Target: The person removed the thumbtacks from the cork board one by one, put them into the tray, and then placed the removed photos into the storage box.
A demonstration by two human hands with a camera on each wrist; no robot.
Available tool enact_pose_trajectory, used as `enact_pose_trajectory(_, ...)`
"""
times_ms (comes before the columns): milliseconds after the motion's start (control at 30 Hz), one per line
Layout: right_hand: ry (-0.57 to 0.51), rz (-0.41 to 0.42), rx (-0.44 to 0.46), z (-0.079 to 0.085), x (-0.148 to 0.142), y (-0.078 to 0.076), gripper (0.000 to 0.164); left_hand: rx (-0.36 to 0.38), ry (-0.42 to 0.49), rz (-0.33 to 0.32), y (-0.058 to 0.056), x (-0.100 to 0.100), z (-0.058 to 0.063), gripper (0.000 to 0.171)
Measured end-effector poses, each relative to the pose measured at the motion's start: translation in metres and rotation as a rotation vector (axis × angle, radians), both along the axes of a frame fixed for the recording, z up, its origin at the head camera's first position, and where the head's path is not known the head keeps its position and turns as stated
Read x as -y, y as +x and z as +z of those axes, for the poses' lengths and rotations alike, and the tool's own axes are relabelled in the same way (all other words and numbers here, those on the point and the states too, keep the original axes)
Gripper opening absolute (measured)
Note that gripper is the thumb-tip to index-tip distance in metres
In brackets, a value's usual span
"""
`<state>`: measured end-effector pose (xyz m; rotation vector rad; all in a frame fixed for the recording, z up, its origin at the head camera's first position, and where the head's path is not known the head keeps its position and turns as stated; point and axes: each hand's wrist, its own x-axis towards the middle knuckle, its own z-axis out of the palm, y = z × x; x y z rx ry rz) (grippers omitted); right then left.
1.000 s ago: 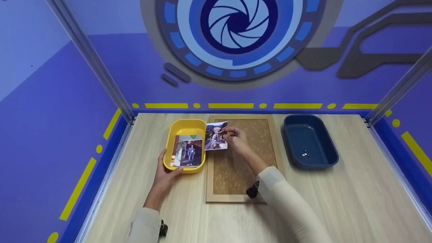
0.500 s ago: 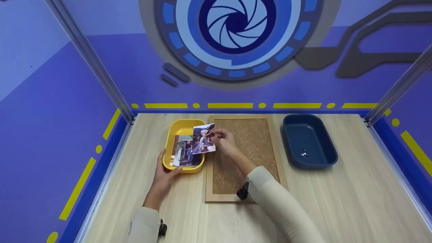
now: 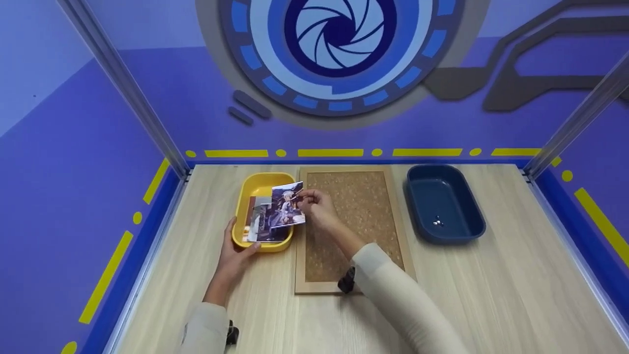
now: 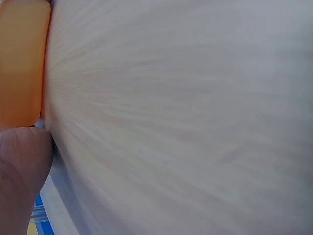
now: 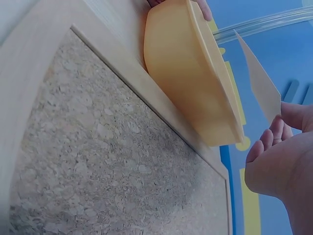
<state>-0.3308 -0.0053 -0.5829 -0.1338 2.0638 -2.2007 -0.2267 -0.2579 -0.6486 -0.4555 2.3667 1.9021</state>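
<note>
A printed photo (image 3: 287,209), pinched at its right edge by my right hand (image 3: 318,209), hovers over the right side of the yellow tray (image 3: 259,187). In the right wrist view the photo (image 5: 261,83) stands tilted between thumb and fingers, above the tray rim. My left hand (image 3: 233,258) grips the tray's near left corner, its thumb at the near rim and fingers along the outer left wall. Inside the tray lie more photos (image 3: 265,235), partly covered by the raised one. Only part of my left hand (image 4: 22,161) shows beside the tray in the left wrist view.
A wood-framed cork board (image 3: 358,221) lies just right of the yellow tray, under my right forearm. Farther right stands a dark blue tray (image 3: 432,196) holding a few small shiny pieces (image 3: 437,221). A patterned wall closes the table's back.
My right hand has carried the photo leftward, from beside the yellow tray to over it, so it now covers part of the photos inside. My left hand keeps its grip on the tray.
</note>
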Motion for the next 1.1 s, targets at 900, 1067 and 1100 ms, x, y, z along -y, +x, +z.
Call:
enact_pose_trajectory(900, -0.023, 0.026, 0.020, 0.001, 0.006, 0.005, 0.031, -0.029, -0.002, 0.005, 0.001, -0.001, 0.001, 0.110)
enact_pose_trajectory(1067, -0.021, 0.013, 0.014, -0.001, 0.001, 0.004, 0.031, -0.033, 0.009, 0.007, 0.001, 0.000, -0.001, 0.110)
enact_pose_trajectory(1100, -0.022, 0.008, 0.014, -0.001, 0.000, 0.003, 0.031, -0.033, 0.009, 0.007, 0.002, 0.000, -0.001, 0.111)
